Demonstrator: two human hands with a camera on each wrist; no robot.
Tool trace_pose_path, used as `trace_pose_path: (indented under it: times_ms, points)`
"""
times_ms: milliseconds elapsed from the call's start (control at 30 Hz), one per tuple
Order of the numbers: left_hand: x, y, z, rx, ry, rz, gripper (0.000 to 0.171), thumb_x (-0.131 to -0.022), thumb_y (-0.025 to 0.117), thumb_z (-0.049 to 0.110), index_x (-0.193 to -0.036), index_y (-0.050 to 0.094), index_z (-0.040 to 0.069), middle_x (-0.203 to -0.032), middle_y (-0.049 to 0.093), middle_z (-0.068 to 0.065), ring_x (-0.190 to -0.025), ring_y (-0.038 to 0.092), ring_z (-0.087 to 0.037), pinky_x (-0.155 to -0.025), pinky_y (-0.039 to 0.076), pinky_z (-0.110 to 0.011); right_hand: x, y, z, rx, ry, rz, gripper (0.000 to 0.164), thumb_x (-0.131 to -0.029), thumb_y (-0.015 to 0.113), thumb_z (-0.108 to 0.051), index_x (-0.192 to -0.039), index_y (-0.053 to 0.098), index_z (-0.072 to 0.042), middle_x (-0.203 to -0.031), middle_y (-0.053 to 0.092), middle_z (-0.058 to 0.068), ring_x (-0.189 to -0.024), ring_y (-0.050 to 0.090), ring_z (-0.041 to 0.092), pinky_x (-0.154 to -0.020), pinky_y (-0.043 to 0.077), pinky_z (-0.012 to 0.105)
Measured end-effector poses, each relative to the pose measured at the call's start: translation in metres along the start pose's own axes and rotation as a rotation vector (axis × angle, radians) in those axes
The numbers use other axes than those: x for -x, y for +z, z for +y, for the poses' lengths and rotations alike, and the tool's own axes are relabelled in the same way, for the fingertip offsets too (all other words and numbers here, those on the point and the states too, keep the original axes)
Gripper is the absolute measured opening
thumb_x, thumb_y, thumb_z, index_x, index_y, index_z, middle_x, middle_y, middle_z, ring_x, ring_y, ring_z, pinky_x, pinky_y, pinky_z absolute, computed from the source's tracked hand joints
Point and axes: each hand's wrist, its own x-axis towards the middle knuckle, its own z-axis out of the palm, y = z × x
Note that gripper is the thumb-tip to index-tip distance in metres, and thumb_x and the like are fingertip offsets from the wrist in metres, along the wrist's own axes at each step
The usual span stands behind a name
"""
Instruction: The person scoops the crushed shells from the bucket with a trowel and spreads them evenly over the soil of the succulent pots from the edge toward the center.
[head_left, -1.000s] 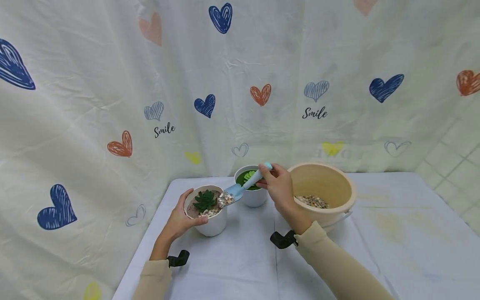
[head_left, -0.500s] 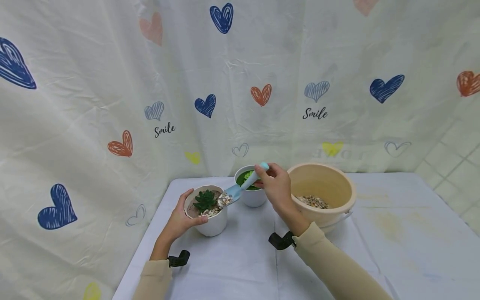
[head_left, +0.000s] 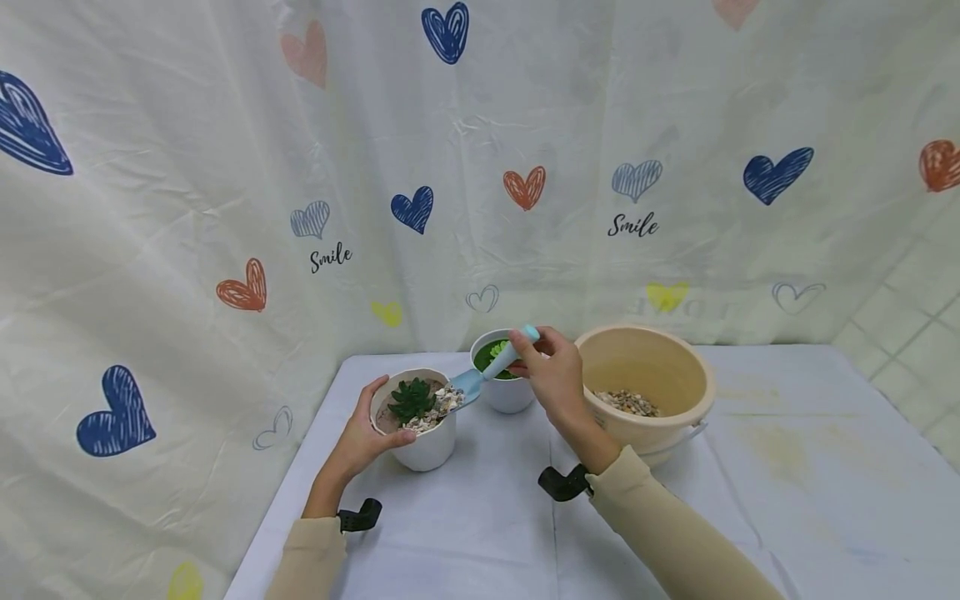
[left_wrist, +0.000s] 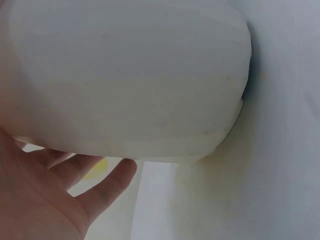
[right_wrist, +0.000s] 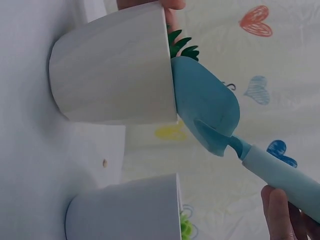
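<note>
Gravel (head_left: 448,400) is held at the pot (head_left: 431,450) on a trowel (head_left: 498,365), pinched by the right hand (head_left: 558,379). The pot is gripped by the left hand (head_left: 362,435), fingers wide.

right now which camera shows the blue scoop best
The right wrist view: the blue scoop is large and close, though cut off at the frame edge. The head view shows it small, with pebbles on it, in the right hand. The left wrist view lacks it.

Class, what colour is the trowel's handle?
The handle is light blue, clearest in the right wrist view.
</note>
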Motion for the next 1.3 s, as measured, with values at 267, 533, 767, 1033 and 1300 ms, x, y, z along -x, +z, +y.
trace_pose_path:
  times_ms: [267, 533, 767, 1033, 1300]
  points:
    - [0.0010, 0.0007, 0.0027, 0.059, -0.002, -0.016, 0.110, -0.079, 0.088, 0.027, -0.162, 0.017, 0.025, -0.163, 0.031, -0.016, -0.147, 0.037, -0.039, -0.111, 0.041, -0.055, -0.0001, -0.0016, 0.0005, 0.007, -0.004, 0.013, 0.035, -0.096, 0.072, -0.033, -0.113, 0.068, -0.003, -0.101, 0.064, 0.013, -0.079, 0.076, 0.021, -0.075, 0.063, 0.031]
    - [0.0006, 0.0007, 0.0020, 0.119, 0.000, -0.032, 0.109, -0.079, 0.088, 0.024, -0.162, 0.017, 0.028, -0.161, 0.032, -0.014, -0.145, 0.039, -0.037, -0.109, 0.045, -0.049, -0.0027, -0.0041, 0.0026, 0.011, -0.027, 0.027, 0.037, -0.095, 0.073, -0.035, -0.112, 0.069, -0.003, -0.099, 0.063, 0.012, -0.080, 0.075, 0.021, -0.074, 0.063, 0.030]
    - [-0.0004, 0.0003, -0.0021, 0.196, 0.009, -0.039, 0.108, -0.080, 0.086, 0.017, -0.159, 0.013, 0.024, -0.154, 0.032, -0.016, -0.138, 0.045, -0.038, -0.101, 0.051, -0.039, -0.0065, -0.0074, 0.0065, 0.007, -0.062, 0.025, 0.038, -0.095, 0.073, -0.035, -0.111, 0.069, -0.001, -0.098, 0.063, 0.011, -0.078, 0.075, 0.019, -0.073, 0.062, 0.029]
    - [-0.0010, -0.0007, -0.0048, 0.216, 0.010, -0.032, 0.105, -0.080, 0.086, 0.014, -0.159, 0.016, 0.023, -0.152, 0.030, -0.015, -0.138, 0.041, -0.037, -0.101, 0.052, -0.038, -0.0068, -0.0076, 0.0041, -0.024, -0.085, 0.018, 0.037, -0.094, 0.075, -0.032, -0.110, 0.069, 0.000, -0.094, 0.064, 0.009, -0.073, 0.075, 0.014, -0.075, 0.063, 0.034]
    - [0.0004, -0.0030, -0.0045, 0.227, 0.026, -0.048, 0.105, -0.080, 0.086, 0.017, -0.161, 0.019, 0.026, -0.155, 0.034, -0.012, -0.140, 0.040, -0.036, -0.102, 0.050, -0.042, -0.0080, -0.0072, 0.0017, -0.021, -0.095, 0.016, 0.037, -0.094, 0.074, -0.033, -0.111, 0.069, 0.000, -0.092, 0.065, 0.008, -0.075, 0.076, 0.017, -0.080, 0.062, 0.045]
